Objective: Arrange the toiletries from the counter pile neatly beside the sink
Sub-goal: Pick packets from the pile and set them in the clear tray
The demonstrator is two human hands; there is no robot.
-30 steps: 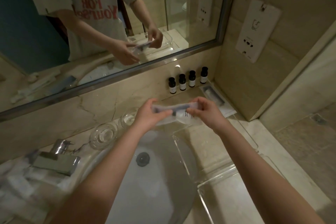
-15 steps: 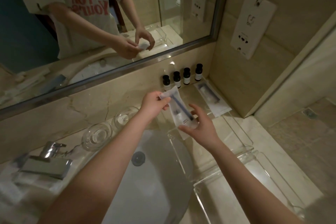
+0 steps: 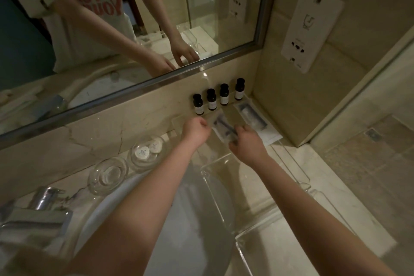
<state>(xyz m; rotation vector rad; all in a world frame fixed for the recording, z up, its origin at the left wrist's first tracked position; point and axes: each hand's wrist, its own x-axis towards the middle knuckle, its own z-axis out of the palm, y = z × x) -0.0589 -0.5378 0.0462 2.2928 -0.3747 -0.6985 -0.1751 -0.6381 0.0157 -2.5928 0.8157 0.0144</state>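
Both hands (image 3: 220, 135) gripping clear sachet (image 3: 223, 127), four bottles (image 3: 216, 98) just behind

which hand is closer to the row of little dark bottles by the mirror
Left. The left hand is just below the leftmost of the dark bottles, holding the packet's far end. The right hand holds the near end, farther toward the counter edge.

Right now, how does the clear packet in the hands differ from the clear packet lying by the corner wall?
The clear plastic packet with a dark slim item is held by both the left hand and right hand; the clear plastic packet with a white item lies free on the counter. The held one sits nearer the sink. Both lie angled alike below the four dark bottles.
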